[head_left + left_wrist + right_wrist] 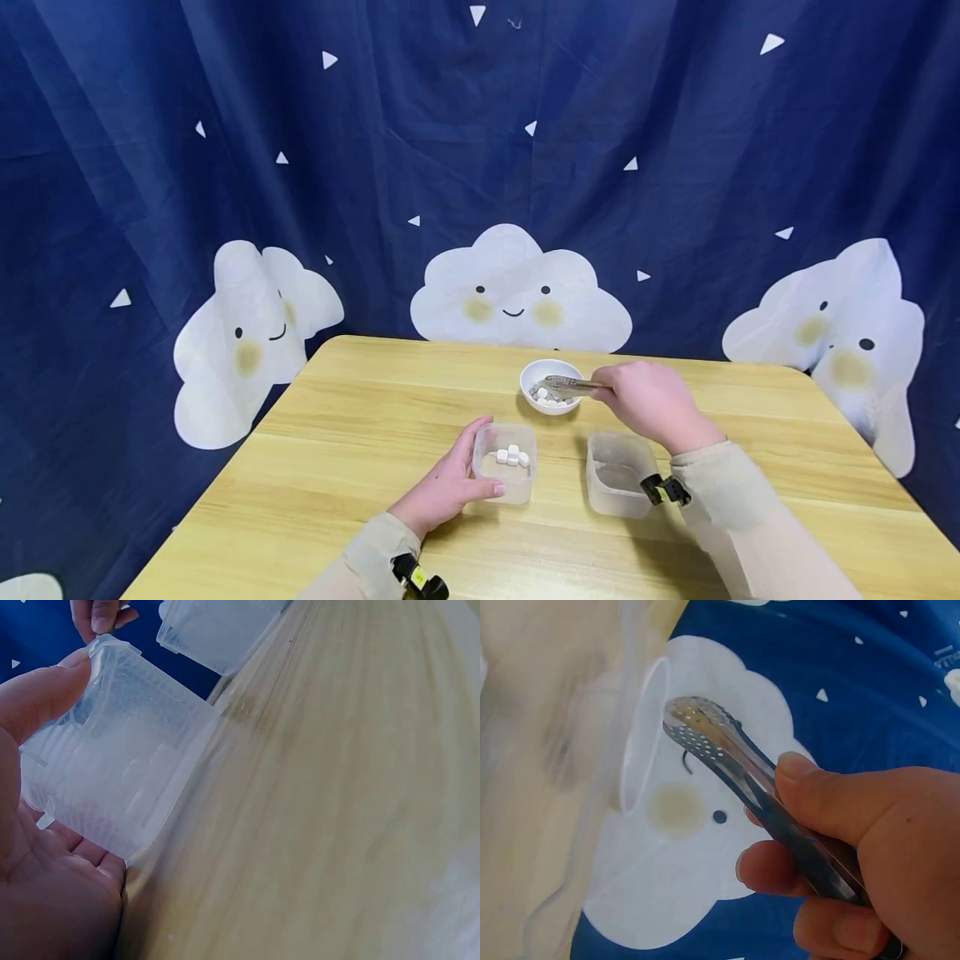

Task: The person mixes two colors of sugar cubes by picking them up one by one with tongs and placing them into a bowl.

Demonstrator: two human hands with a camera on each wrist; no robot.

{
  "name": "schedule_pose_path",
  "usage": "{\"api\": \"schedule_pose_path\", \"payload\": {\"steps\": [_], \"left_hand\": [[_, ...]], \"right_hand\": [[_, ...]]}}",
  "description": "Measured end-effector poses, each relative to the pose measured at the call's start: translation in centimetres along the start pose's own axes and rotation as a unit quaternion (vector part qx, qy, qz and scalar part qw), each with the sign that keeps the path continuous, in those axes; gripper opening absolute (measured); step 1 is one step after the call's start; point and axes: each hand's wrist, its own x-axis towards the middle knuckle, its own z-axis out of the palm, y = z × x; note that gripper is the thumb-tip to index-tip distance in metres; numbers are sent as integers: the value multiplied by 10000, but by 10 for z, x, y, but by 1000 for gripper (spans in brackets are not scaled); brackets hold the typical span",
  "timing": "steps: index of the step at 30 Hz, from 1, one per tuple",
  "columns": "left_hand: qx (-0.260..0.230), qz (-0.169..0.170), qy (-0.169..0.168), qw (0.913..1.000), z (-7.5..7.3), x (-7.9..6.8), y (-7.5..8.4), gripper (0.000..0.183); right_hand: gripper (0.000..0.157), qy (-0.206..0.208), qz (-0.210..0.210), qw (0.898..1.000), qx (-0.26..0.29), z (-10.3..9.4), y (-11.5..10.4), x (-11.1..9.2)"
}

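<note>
My left hand (442, 492) holds a translucent plastic container (517, 493) on the table, thumb on the near side and fingers round the left side. Several small white cube-like pieces (513, 456) lie inside; they show faintly through the container wall (180, 712) in the left wrist view. With my right hand (652, 404) I grip metal tongs (765, 802) with perforated tips. Those tips are over or in a white bowl (543, 369) containing several white pieces and some greyish ones. Whether the tips hold a piece cannot be made out.
A second translucent container (618, 502) stands below my right forearm, to the right of the held one; no pieces show in it. The light wooden table (360, 417) ends at a dark blue curtain (450, 125) with clouds and triangles.
</note>
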Motion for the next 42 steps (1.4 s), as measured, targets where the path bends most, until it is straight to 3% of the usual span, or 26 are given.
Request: {"api": "schedule_pose_path", "payload": {"steps": [13, 28, 35, 42], "left_hand": [[-44, -8, -18, 10000, -1, 1, 0, 102], [-28, -25, -11, 10000, -1, 1, -1, 101], [77, 8, 35, 10000, -1, 1, -2, 102], [-9, 23, 21, 10000, 0, 1, -2, 103]], "right_hand": [[23, -68, 386, 9992, -80, 1, 13, -4], [27, -14, 437, 9989, -149, -2, 14, -5], [8, -92, 177, 9997, 105, -13, 0, -5], [12, -114, -565, 9978, 328, -23, -19, -7]]}}
